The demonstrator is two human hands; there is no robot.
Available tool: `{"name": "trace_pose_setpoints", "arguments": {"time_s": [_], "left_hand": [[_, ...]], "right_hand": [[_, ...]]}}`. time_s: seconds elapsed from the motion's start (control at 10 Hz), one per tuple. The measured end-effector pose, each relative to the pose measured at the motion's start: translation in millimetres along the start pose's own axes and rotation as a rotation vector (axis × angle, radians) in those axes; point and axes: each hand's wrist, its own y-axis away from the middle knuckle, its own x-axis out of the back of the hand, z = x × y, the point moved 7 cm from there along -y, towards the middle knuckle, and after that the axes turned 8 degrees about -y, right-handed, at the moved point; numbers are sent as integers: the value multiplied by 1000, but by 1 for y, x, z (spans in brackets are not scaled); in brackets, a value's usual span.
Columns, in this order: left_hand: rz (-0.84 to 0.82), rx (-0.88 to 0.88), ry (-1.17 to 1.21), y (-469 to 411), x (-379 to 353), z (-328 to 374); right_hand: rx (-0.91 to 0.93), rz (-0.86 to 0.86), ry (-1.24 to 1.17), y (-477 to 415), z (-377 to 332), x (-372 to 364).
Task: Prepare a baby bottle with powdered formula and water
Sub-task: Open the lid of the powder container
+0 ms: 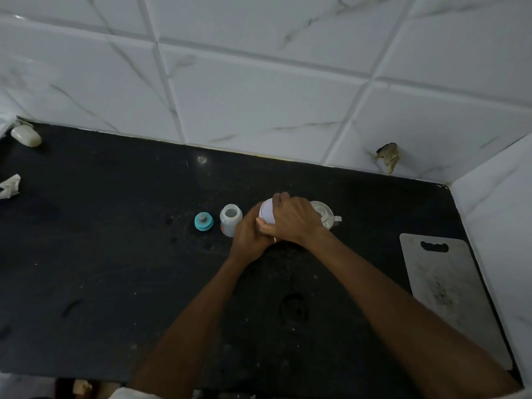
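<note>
An open baby bottle (pixel 230 218) without its top stands on the black counter (pixel 115 254). To its left lies the teal nipple ring (pixel 203 222). Right of the bottle stands a white-lidded formula container (pixel 267 212). My left hand (pixel 248 234) grips its side from the left. My right hand (pixel 293 218) is wrapped over its lid from the right. A white cup (pixel 326 216) with a handle sits just behind my right hand, partly hidden.
A grey cutting board (pixel 449 289) lies at the counter's right edge by the tiled wall (pixel 259 82). A bar of soap (pixel 26 135) and a crumpled white tissue (pixel 10 186) rest at the far left.
</note>
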Motion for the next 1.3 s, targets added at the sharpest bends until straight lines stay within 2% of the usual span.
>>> {"name": "trace_pose_setpoints", "arguments": {"time_s": [0.2, 0.3, 0.4, 0.5, 0.6, 0.7, 0.9, 1.0, 1.1, 1.2, 1.3], "left_hand": [[-83, 42, -108, -4, -5, 1], [-38, 40, -62, -4, 1, 1], [-41, 55, -37, -1, 2, 1], [-43, 53, -16, 1, 2, 8], [-49, 25, -50, 0, 1, 9], [-60, 70, -107, -1, -1, 4], [-61, 37, -158, -2, -4, 2], [-45, 64, -100, -1, -3, -3], [-40, 26, -44, 0, -2, 1], [-57, 27, -52, 1, -2, 5], [-58, 46, -12, 0, -2, 1]], "right_hand": [[222, -121, 64, -5, 4, 3], [297, -267, 81, -7, 6, 6], [291, -384, 68, -9, 4, 13], [111, -296, 49, -10, 2, 22], [-179, -156, -46, -10, -2, 28], [-315, -223, -90, -8, -11, 18], [-391, -193, -146, -6, -16, 17], [-380, -209, -206, -5, -13, 20], [-303, -296, -179, -4, -13, 21], [-175, -446, -119, -6, -13, 19], [-46, -505, -100, -8, -15, 21]]}}
